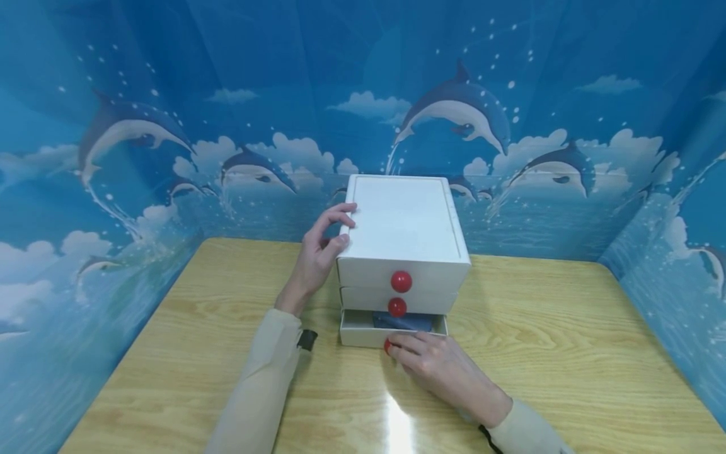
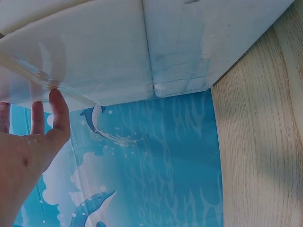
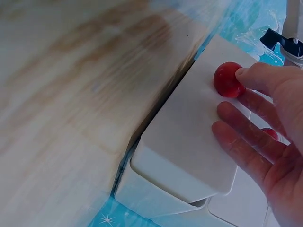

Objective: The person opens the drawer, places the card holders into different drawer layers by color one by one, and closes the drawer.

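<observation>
A white drawer box (image 1: 403, 217) with three stacked drawers and red ball knobs stands on the table. Its bottom drawer (image 1: 363, 331) is pulled partway out, and a dark blue item (image 1: 416, 321) shows inside, its kind unclear. My right hand (image 1: 445, 369) pinches the bottom drawer's red knob (image 3: 227, 79) between thumb and index finger; in the right wrist view the other fingers lie along the drawer front (image 3: 189, 127). At the upper left side of the box, my left hand (image 1: 317, 252) rests its fingertips on the edge. The left wrist view shows that hand (image 2: 28, 151) against the side wall (image 2: 104, 52).
Above the open drawer, the top knob (image 1: 401, 281) and middle knob (image 1: 397, 307) sit on closed drawers. The wood-grain table (image 1: 539, 334) extends to both sides. A blue dolphin-print backdrop (image 1: 272, 88) rises right behind the box and along the table's sides.
</observation>
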Available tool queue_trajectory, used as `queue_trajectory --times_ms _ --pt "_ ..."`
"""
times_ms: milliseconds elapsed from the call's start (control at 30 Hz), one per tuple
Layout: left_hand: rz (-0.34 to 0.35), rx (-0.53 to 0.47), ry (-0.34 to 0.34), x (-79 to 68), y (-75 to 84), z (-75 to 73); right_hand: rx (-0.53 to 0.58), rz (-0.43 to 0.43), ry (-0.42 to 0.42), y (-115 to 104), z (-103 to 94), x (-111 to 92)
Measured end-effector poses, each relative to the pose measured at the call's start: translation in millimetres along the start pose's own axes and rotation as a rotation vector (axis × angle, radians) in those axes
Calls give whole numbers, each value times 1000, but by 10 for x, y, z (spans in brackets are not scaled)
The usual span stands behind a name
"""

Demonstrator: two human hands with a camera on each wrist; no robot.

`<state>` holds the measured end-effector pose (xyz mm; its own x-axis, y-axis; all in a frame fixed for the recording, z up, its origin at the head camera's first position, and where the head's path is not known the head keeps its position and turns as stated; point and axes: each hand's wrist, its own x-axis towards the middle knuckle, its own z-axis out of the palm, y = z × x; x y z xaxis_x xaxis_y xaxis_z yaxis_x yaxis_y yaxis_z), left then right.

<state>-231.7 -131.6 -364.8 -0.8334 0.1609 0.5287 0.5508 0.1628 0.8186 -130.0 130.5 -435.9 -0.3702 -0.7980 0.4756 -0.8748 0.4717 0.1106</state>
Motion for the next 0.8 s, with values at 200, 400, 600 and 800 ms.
queue_trajectory --times_ms 200,400,600,800 --pt "-4 -9 -3 4 -5 -1 -5 21 -9 4 -5 2" --pt "-7 -6 -4 5 2 1 15 40 -33 13 -3 -2" --pt "-10 -3 -3 9 7 1 44 74 -89 15 -26 10" --pt "-20 -3 -2 2 20 3 60 87 -104 17 -39 16"
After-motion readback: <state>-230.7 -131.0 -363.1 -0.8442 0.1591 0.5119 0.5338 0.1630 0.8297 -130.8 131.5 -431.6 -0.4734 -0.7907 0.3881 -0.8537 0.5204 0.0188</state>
